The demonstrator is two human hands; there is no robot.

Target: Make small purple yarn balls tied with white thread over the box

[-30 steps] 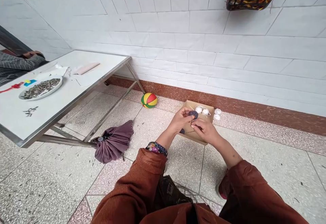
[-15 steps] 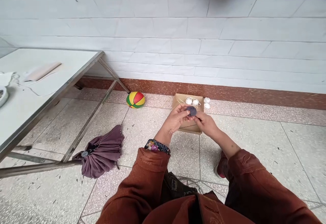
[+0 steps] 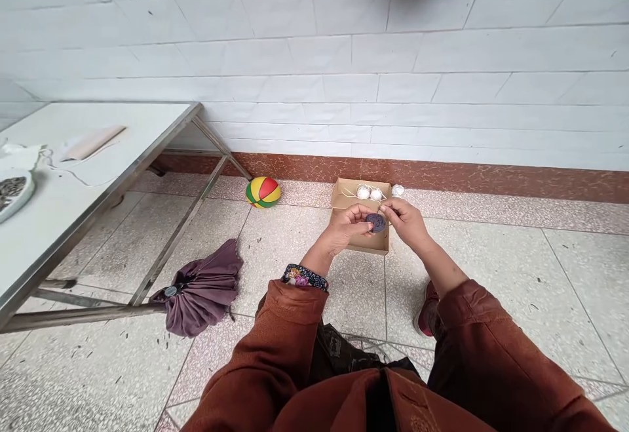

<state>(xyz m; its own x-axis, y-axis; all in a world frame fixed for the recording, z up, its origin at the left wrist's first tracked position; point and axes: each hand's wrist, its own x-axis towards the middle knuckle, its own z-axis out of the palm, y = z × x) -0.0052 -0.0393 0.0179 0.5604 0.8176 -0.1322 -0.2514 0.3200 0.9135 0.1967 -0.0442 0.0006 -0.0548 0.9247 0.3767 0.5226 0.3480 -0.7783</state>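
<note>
My left hand [image 3: 345, 230] is closed on a small dark purple ball of yarn [image 3: 376, 223], with the thumb across its near side. Just above and to the right, my right hand [image 3: 409, 225] pinches what looks like a thin strand of the same yarn. Both hands are in front of an open brown cardboard box [image 3: 343, 191] on the floor. Two white yarn balls [image 3: 363, 192] with loose strands lie at its far end. Another white ball [image 3: 398, 191] is beside the box on the right. My hands partly cover the box's middle.
A white metal-framed table [image 3: 147, 132] stands on the left, bearing a dish [image 3: 30, 188] of small dark pieces and a folded pale cloth [image 3: 94, 143]. A colourful ball [image 3: 264, 192] and a folded purple umbrella [image 3: 206, 291] lie on the floor. A tiled wall [image 3: 295, 78] rises ahead.
My right hand has risen from the yarn ball's lower right to above it. The ball has turned and sits slightly lower. The view has shifted a little, showing more of the dish.
</note>
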